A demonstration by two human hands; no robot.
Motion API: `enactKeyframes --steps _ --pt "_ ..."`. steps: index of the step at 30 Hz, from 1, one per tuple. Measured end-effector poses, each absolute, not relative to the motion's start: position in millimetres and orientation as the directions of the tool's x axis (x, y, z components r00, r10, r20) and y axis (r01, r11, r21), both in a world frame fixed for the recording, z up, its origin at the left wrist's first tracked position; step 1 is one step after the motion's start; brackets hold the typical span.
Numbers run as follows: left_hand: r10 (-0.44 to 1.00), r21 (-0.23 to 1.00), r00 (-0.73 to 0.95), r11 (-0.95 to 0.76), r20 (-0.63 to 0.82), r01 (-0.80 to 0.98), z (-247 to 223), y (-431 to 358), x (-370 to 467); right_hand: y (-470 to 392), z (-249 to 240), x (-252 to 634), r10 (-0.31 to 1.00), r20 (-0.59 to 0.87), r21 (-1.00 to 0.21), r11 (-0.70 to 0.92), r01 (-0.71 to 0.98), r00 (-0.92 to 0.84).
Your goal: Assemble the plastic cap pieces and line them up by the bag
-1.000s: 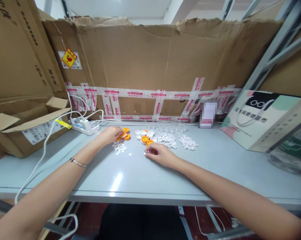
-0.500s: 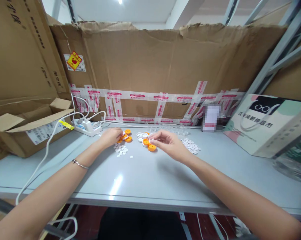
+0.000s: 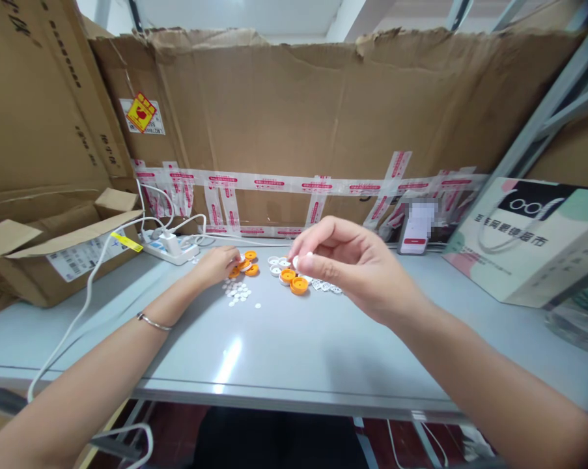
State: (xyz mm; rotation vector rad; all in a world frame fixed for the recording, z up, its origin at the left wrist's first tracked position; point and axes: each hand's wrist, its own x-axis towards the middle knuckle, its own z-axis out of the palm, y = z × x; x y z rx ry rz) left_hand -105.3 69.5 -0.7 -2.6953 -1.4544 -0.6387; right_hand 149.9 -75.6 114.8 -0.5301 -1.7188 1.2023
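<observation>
Grey worktop (image 3: 284, 345): glossy.
Left fingers (image 3: 228, 255): can't tell.
Right fingers (image 3: 323, 268): I'm pinching a round white plastic disc (image 3: 295, 262), likely light, stiff; rim-grip suits.

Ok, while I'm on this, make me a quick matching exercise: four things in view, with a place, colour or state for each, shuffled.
1. Phone
2. Left hand
3. Power strip
4. Right hand

A. Raised, pinching a white disc
B. Propped up near the bag
C. White, with a plug in it
D. Low, by orange caps

Pairs: 1-B, 2-D, 3-C, 4-A
</observation>
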Motion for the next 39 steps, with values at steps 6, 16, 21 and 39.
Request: enactKeyframes --steps 6,16,21,39 --pt "0.75 0.105 0.494 -0.589 0.441 0.801 -3.6 73.3 -106.6 -34.8 41.4 154.5 0.909 0.169 -0.949 0.254 0.184 -0.381" --pt "0.646 0.119 0.544 -0.696 0.535 0.708 6.2 57.1 -98.2 -15.1 -7.7 166.7 0.882 0.08 -0.72 0.374 0.585 -0.465" --pt "0.573 0.171 0.631 -0.796 0.523 0.581 15.3 33.6 -80.5 -19.8 -3.7 168.5 0.863 0.05 -0.74 0.369 0.562 -0.502" --pt "0.517 0.415 0.817 -0.822 0.255 0.39 -3.3 -8.5 -28.2 -18.1 -7.1 194.0 0.889 0.0 -0.886 0.212 0.412 -0.458"
